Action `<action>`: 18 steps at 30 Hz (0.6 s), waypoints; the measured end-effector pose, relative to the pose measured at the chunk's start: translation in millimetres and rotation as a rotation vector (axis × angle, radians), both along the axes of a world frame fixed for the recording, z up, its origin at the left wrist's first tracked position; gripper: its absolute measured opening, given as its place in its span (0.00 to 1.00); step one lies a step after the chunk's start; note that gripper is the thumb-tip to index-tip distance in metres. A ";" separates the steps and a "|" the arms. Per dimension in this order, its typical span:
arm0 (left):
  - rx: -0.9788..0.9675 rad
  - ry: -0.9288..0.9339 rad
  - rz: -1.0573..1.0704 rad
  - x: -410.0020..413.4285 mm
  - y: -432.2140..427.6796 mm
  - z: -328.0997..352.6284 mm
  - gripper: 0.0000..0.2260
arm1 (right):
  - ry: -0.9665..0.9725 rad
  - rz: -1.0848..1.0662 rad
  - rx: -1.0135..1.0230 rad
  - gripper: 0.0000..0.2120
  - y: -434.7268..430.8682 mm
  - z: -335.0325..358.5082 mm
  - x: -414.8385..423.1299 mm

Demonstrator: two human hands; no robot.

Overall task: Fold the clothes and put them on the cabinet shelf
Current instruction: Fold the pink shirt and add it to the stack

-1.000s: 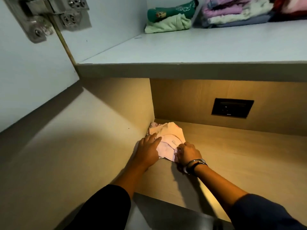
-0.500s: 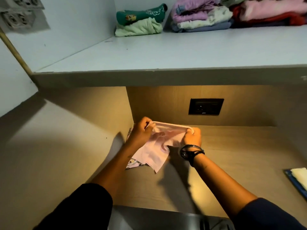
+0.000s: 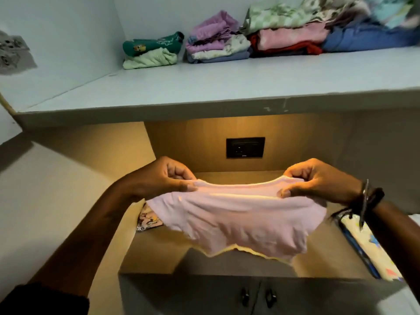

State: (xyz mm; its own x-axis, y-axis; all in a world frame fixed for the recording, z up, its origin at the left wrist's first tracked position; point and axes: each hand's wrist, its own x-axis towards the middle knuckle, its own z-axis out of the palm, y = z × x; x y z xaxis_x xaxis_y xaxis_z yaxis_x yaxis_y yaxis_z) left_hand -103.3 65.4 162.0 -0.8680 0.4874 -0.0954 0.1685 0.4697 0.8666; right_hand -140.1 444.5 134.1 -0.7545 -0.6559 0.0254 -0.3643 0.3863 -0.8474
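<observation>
Both hands pinch the top edge of a pink garment (image 3: 236,219): the left hand (image 3: 163,178) grips its left corner, the right hand (image 3: 318,180) its right corner, fingers curled closed on the cloth. It hangs spread above the wooden lower shelf (image 3: 159,251). A patterned cloth (image 3: 147,220) lies behind it. Folded clothes (image 3: 218,45) line the white upper shelf (image 3: 204,87).
</observation>
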 end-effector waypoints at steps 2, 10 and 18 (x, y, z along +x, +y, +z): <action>0.014 -0.049 0.001 -4.1 12.7 -1.5 0.12 | -0.120 0.096 0.113 0.10 14.3 4.2 -2.3; -0.338 0.169 0.239 -70.5 76.1 -81.0 0.03 | 0.085 -0.323 0.305 0.05 37.5 -64.6 -72.2; -0.514 0.392 0.412 -86.2 110.1 -137.6 0.05 | 0.371 -0.455 0.598 0.07 44.9 -129.5 -81.4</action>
State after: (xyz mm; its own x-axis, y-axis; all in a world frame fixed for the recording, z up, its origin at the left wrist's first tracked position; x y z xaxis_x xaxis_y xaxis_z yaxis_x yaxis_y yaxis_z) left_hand -189.5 175.5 24.4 -0.9870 0.0948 0.1297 0.1425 0.8892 0.4348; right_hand -221.5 489.3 4.6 -0.9600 -0.2714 0.0692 -0.2793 0.9092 -0.3087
